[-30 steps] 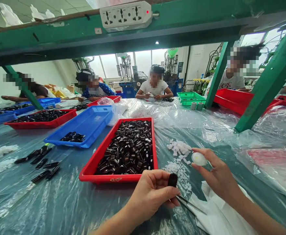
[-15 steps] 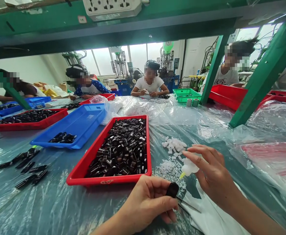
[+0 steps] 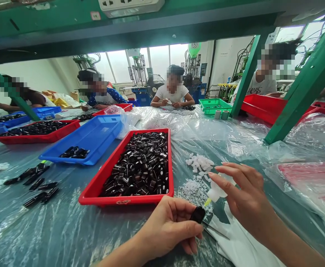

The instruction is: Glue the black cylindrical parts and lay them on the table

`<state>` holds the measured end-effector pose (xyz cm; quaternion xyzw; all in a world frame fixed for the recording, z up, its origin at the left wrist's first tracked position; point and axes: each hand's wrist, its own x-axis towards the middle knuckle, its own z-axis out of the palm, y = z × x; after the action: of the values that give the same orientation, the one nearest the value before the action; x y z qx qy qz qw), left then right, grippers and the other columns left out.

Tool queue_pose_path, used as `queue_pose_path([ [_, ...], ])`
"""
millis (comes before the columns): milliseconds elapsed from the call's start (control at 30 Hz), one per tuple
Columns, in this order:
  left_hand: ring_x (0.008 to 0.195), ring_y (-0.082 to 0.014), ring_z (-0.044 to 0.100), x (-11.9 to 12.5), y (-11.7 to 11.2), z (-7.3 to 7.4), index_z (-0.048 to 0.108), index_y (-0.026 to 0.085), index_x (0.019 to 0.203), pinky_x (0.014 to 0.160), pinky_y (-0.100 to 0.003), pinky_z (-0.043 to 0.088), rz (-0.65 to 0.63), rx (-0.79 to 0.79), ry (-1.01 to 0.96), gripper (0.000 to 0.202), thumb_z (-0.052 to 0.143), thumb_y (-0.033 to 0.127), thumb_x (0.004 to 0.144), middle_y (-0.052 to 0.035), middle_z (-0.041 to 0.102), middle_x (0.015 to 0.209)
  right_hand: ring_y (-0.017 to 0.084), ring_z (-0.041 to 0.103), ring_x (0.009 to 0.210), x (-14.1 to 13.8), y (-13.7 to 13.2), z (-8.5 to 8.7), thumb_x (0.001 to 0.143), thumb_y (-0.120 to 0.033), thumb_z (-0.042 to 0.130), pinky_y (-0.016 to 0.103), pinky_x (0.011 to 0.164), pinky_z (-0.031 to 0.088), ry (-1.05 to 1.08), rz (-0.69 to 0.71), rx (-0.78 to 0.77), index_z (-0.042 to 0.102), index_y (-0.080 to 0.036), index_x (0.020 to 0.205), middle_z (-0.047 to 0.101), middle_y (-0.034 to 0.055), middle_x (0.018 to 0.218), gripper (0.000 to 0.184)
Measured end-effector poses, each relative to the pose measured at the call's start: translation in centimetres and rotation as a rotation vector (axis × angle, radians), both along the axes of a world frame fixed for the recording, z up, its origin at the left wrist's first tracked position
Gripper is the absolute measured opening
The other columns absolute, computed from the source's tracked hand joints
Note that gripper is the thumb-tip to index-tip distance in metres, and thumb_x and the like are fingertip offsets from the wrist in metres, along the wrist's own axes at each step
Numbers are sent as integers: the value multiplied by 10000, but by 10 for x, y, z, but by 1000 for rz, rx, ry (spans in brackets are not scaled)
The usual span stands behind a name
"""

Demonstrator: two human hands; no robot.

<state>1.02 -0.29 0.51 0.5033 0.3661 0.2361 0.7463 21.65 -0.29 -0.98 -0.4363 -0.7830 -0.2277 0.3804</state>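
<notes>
Between the thumb and fingers of my left hand point(image 3: 170, 226) is a small black plastic piece with a rounded end point(image 3: 198, 214). My right hand point(image 3: 248, 193) grips a soft white squeeze bottle point(image 3: 217, 190), tilted downward. Its yellow needle tip point(image 3: 207, 202) points at the top edge of the black piece; whether it touches, I cannot tell. Below the hands, thin metal tweezers point(image 3: 218, 230) rest by a white cloth point(image 3: 237, 239). Just beyond lie a heap of tiny white bits point(image 3: 192, 190) and a pile of larger white pieces point(image 3: 199, 163).
A red tray point(image 3: 126, 200) full of black pieces stands left of my hands, beside a blue tray point(image 3: 68, 160) with several more. Loose black parts point(image 3: 37, 183) lie farther left. A green post point(image 3: 298, 81) rises at right. Several people sit across the plastic-covered table.
The view has shifted a little, so the scene sits slightly farther right. My right hand and the bottle have moved slightly up and right; both hands keep their holds.
</notes>
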Motion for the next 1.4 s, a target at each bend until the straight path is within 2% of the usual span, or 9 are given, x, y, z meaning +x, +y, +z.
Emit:
queue_pose_path([
  [167, 414, -69, 561, 1, 1, -1, 662, 81, 733, 394, -133, 444, -2, -16, -8, 190, 723, 232, 635, -27, 624, 585, 288, 519, 1043, -2, -4, 4, 860, 47, 359, 493, 893, 310, 5, 27, 16, 598, -187, 1033, 599, 83, 1027, 377],
  [500, 429, -77, 582, -2, 1, -5, 678, 91, 768, 401, -137, 460, -4, -19, -28, 180, 726, 212, 644, -28, 642, 605, 279, 512, 1032, -2, -5, 3, 831, 95, 343, 507, 876, 320, 17, 25, 42, 584, -177, 1038, 595, 84, 1019, 417],
  [733, 423, -77, 577, -2, 0, -6, 682, 97, 775, 406, -140, 463, 2, -23, -27, 189, 737, 213, 636, -14, 632, 569, 281, 530, 999, -2, -5, 5, 845, 69, 341, 485, 859, 327, -1, 25, 71, 580, -189, 1027, 597, 78, 1003, 396],
  [933, 417, -86, 571, -3, 0, -4, 682, 92, 745, 397, -142, 452, 7, -24, -5, 213, 754, 239, 610, -5, 603, 501, 277, 520, 1018, 0, -5, 5, 821, 98, 330, 492, 876, 331, -8, 35, 70, 578, -186, 1034, 588, 80, 1020, 433],
  [1400, 432, -83, 567, -3, 0, 0, 691, 97, 712, 410, -146, 450, -32, -4, 24, 174, 736, 243, 628, -7, 602, 532, 282, 517, 1031, 0, -7, 5, 853, 86, 349, 492, 878, 333, -5, 59, 65, 582, -184, 1025, 583, 83, 1025, 395],
])
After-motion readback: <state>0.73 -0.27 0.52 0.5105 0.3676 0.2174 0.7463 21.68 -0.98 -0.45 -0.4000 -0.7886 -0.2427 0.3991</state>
